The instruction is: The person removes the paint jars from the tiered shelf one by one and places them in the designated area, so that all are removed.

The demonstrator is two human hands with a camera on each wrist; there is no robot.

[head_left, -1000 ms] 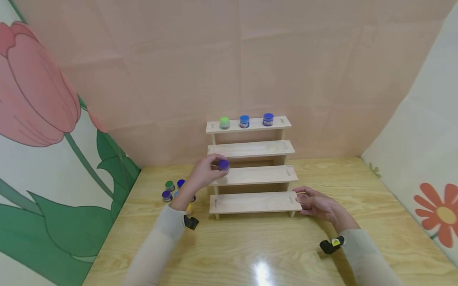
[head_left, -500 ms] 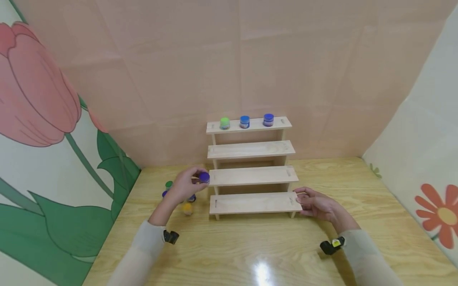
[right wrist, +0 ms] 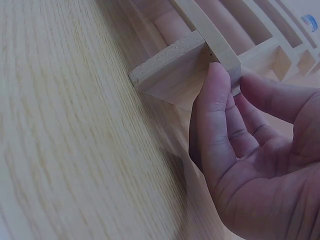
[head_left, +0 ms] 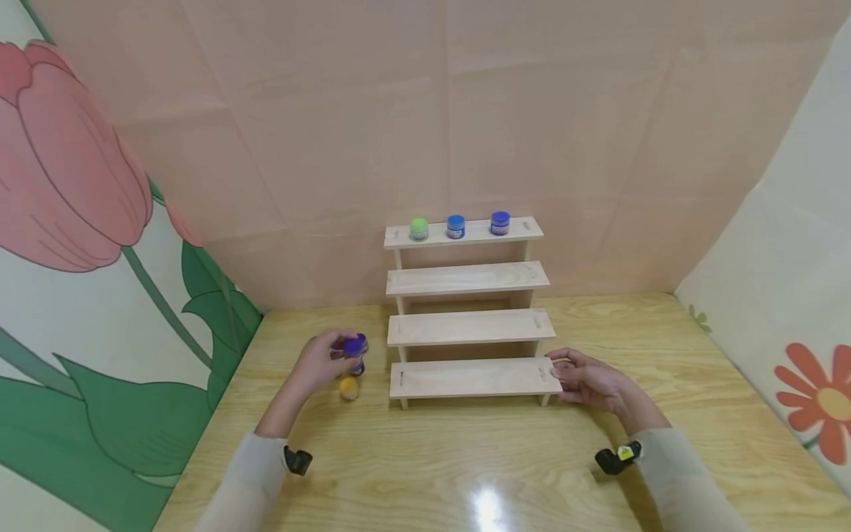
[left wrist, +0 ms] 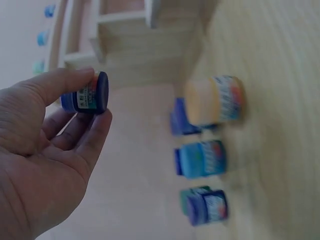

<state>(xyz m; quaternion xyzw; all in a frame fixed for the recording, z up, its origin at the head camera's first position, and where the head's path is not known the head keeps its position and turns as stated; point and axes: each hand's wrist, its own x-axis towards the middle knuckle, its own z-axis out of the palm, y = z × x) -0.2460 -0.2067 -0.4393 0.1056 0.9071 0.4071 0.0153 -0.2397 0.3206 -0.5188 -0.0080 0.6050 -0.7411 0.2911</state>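
My left hand [head_left: 326, 362] pinches a small paint jar [left wrist: 87, 93] with a dark purple lid between thumb and fingertips. It is left of the wooden step shelf [head_left: 475, 377], over a cluster of similar jars on the table. In the left wrist view, a yellow jar [left wrist: 215, 100], a light blue jar [left wrist: 202, 159] and a purple jar [left wrist: 207, 206] stand apart from that hand, with green and dark blue ones partly hidden behind them. My right hand [head_left: 588, 380] pinches the right end of the lowest shelf board [right wrist: 215, 40] between thumb and fingers.
On the top step stand a green-lidded jar [head_left: 419, 229], a blue-lidded jar [head_left: 455, 227] and a violet-blue-lidded jar [head_left: 500, 223]. A pinkish cloth backdrop [head_left: 319, 148] rises behind the wooden table [head_left: 425, 458]. Flower-printed panels [head_left: 811, 295] flank both sides.
My left hand has moved left and down with the purple-lidded paint jar, from in front of the shelf to over the jar cluster. The right hand keeps its grip on the board.
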